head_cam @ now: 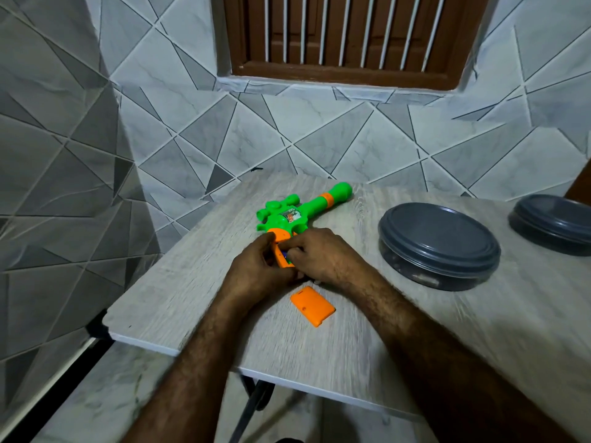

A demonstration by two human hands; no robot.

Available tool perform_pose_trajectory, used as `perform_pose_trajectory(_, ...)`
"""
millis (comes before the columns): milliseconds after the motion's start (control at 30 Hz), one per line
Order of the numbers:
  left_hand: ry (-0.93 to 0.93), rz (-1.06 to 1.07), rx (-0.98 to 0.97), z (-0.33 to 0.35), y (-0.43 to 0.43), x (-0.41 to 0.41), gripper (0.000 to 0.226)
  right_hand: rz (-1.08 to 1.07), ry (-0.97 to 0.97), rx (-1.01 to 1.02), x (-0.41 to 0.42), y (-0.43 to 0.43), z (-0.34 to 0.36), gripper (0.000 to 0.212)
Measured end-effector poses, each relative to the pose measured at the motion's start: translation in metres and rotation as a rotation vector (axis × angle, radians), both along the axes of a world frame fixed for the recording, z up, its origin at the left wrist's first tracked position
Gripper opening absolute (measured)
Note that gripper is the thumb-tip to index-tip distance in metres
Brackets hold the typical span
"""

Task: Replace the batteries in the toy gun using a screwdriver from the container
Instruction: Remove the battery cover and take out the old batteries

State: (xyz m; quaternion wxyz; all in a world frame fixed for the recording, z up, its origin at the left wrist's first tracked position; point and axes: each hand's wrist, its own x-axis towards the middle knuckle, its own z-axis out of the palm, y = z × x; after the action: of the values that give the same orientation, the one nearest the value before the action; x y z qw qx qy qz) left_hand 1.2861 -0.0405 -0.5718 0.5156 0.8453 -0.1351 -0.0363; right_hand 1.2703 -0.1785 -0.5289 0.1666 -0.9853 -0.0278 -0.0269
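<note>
Gun (289, 215) lies flat on the table (179, 292). Its long axis runs from the orange grip at my hands up to the barrel, far right. Left hand (256, 270) has its fingers curled round the grip from the left, bracing it. Right hand (323, 254) comes in from the right with fingers bent into the open bay. It's blurred, so I can't tell if they pinch anything. A blue bit (283, 256) shows between the hands, probably a battery. Cover (312, 306) lies loose just nearside of the hands. The bay faces the right hand, so I judge the battery work falls to it. Container (438, 241) sits lidded, well right.
</note>
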Motion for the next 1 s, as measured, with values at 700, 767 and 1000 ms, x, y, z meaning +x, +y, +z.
perform_pose_trajectory(700,0.020,0.001,0.001,-0.010,0.000,0.009,0.107,0.002,-0.334,0.730,0.028,-0.003,0.003,0.030)
perform_pose_trajectory(767,0.018,0.004,0.006,-0.011,0.000,0.009,0.107,-0.015,-0.376,0.706,0.031,0.000,-0.002,0.027)
perform_pose_trajectory(1000,-0.003,0.006,0.042,-0.011,0.000,0.010,0.104,-0.025,-0.359,0.818,0.036,0.000,-0.012,0.027)
